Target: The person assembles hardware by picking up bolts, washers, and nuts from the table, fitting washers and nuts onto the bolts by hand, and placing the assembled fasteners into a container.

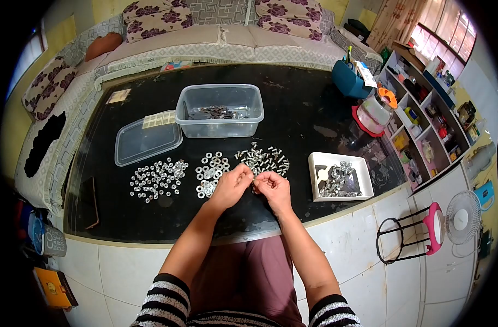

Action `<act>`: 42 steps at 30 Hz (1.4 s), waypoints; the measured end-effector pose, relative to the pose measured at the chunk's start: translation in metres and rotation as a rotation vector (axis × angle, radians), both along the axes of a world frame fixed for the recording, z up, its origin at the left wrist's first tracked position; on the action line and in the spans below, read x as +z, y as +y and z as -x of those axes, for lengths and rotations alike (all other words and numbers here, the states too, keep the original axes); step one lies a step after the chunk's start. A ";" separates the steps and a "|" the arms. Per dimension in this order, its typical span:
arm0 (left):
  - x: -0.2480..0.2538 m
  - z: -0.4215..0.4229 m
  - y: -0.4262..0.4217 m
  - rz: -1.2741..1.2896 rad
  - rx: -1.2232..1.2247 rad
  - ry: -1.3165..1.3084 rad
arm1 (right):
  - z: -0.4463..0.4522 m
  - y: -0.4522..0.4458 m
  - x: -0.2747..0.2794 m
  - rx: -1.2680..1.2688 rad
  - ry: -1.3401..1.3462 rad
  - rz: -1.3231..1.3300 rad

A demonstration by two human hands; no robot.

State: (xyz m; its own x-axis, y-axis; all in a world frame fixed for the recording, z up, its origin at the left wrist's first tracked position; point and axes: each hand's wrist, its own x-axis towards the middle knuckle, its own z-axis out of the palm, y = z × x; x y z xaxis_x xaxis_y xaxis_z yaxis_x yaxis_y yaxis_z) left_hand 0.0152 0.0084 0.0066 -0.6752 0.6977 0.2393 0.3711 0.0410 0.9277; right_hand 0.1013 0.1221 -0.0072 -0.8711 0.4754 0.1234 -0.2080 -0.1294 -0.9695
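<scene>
Above the front of the black table [292, 109], my left hand [231, 186] and my right hand [274, 191] meet, thumbs and fingers pinched together. Whatever sits between the fingertips is too small to make out. Just beyond them lies a pile of short metal bolts [272, 158], partly covered by the hands. Flat washers [209, 163] are spread beside my left hand. Farther left is a group of small metal nuts [159, 177]. To the right of my right hand, a white box [316, 177] holds assembled-looking metal fasteners [341, 177].
A clear plastic tub [219, 129] with small dark metal parts stands behind the piles, its lid [145, 147] lying to the left. A phone [92, 204] rests near the left edge. A teal holder [349, 80] and a jar [375, 109] stand at the right, near a shelf unit [423, 117].
</scene>
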 end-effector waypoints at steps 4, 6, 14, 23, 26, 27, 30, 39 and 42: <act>0.000 0.001 0.000 0.037 -0.011 0.112 | 0.001 0.000 -0.003 0.008 -0.005 -0.016; -0.005 0.003 0.001 0.171 0.012 0.153 | 0.000 -0.001 0.000 0.001 -0.006 -0.022; 0.000 0.001 0.000 0.044 -0.010 0.085 | 0.000 0.000 -0.001 -0.013 -0.011 0.001; 0.003 -0.002 0.000 -0.013 0.013 0.052 | 0.001 0.000 -0.002 -0.013 -0.006 0.000; 0.001 -0.001 0.001 0.018 0.016 0.101 | 0.001 0.000 -0.004 0.001 -0.017 -0.034; 0.000 -0.001 0.000 0.079 0.016 0.117 | 0.001 0.000 -0.003 -0.003 -0.017 -0.028; -0.005 0.004 0.001 0.210 0.014 0.037 | 0.001 -0.001 -0.002 -0.002 -0.019 -0.024; 0.004 -0.001 -0.002 0.075 -0.020 0.063 | 0.001 0.001 0.000 -0.006 -0.031 -0.040; -0.002 0.003 0.000 0.150 -0.017 0.061 | 0.001 0.000 -0.001 -0.012 -0.036 -0.042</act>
